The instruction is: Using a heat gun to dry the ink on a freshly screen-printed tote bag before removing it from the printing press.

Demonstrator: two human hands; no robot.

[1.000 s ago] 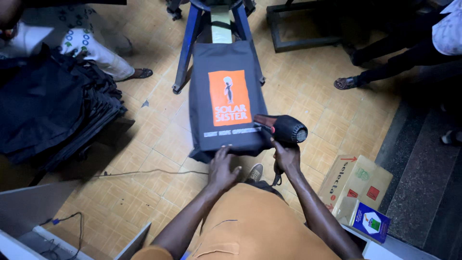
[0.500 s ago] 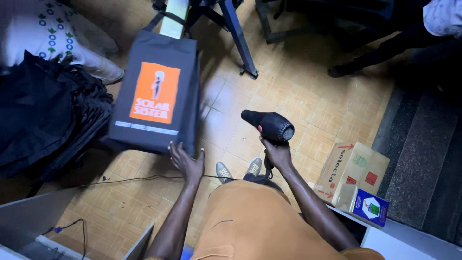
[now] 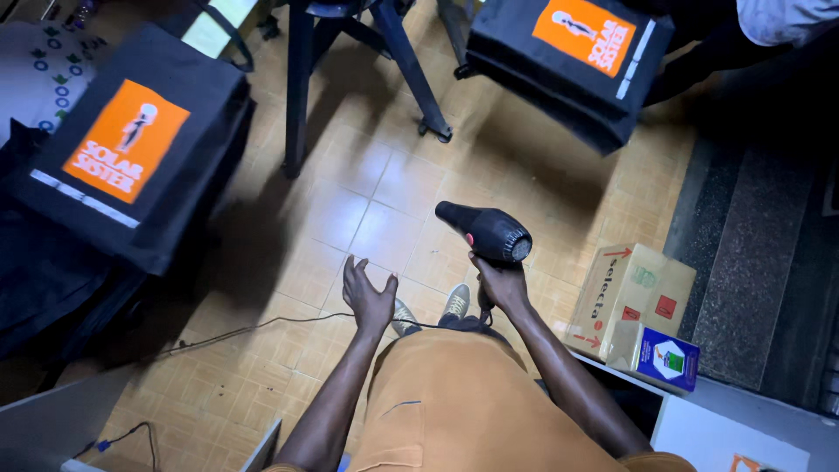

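Black hair dryer (image 3: 486, 232), held low over the tile floor (image 3: 367, 201) in front of the knees, nozzle aimed up-left; it looks rigid, light and smooth-shelled, best taken by the handle, where the right hand (image 3: 498, 284) is closed around it from below. Left hand (image 3: 369, 293) hangs empty just left of it, fingers spread, apart from the dryer. Printed black bag (image 3: 131, 149) lies on a pile at far left, a second bag (image 3: 572, 52) up top, cardboard box (image 3: 634, 297) at right.

Two black bags (image 3: 131, 149), cardboard box (image 3: 634, 297) on tiled floor (image 3: 367, 201)
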